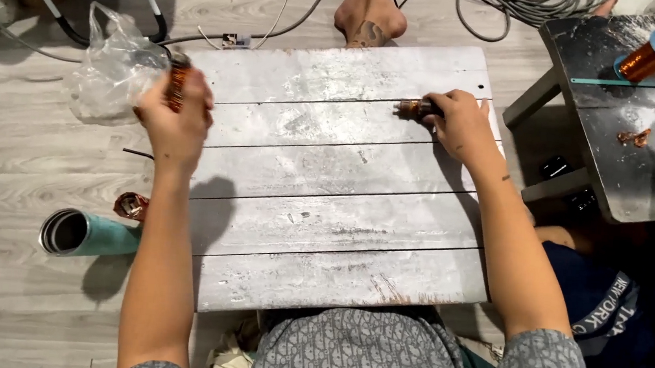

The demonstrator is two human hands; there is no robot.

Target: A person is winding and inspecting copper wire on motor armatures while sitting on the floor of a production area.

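L hand is clamped on a copper-wound armature above the table's left edge; R hand is clamped on a second armature resting on the table. Best w/ firm grips, windings untouched.

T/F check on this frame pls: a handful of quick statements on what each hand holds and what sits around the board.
1. The left hand grips a copper-wound motor part. True.
2. The right hand is empty and flat on the board. False: it holds a second copper-wound part against the grey plank board.
3. A teal tumbler lies on its side on the floor, left of the board. True.
4. The spool of copper wire sits on the plank board. False: it is on the dark stool at the right.
5. A clear plastic bag lies on the floor near the left hand. True.
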